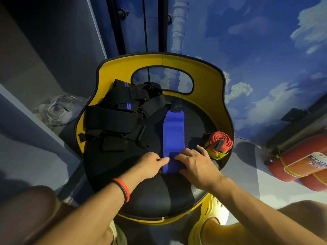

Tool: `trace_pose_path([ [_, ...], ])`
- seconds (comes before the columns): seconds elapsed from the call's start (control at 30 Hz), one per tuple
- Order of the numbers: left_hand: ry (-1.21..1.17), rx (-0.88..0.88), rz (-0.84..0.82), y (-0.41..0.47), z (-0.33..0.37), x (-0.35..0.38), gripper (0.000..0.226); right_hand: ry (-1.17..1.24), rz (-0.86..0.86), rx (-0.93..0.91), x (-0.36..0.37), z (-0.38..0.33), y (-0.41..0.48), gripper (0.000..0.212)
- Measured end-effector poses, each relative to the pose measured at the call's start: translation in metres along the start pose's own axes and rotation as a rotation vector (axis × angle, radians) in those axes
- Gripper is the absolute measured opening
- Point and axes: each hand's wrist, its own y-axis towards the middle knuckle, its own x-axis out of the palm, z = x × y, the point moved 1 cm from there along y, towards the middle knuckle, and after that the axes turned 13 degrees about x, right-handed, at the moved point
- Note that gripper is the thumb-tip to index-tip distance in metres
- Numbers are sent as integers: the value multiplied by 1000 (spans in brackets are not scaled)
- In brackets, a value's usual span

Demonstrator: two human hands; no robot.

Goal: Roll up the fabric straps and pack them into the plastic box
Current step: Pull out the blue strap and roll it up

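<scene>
Head view, left hand [152,165] and right hand [196,166] palm-down, fingers flat, pressing near end of blue strap [174,135]

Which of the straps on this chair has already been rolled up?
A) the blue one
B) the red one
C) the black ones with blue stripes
B: the red strap sits coiled, while the blue strap lies flat under the left hand and right hand, and the black straps lie in a loose heap.
</scene>
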Motion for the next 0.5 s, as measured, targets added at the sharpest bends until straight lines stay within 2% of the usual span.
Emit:
trace_pose_path([
  [0.13, 131, 62, 116, -3, 8, 2, 32, 36, 2, 51, 5, 2, 0, 50],
  [0.2, 160, 160, 154, -4, 10, 3, 42, 18, 23, 67, 8, 2, 0, 51],
  [0.3, 241, 281, 126, -4, 9, 7, 48, 21, 56, 62, 11, 1, -1, 49],
  [0.4, 213, 304, 154, -3, 5, 8, 47, 46, 107, 34, 6, 2, -1, 36],
  [0.5, 159, 294, 118, 1, 1, 2, 49, -12, 60, 37, 3, 0, -2, 48],
])
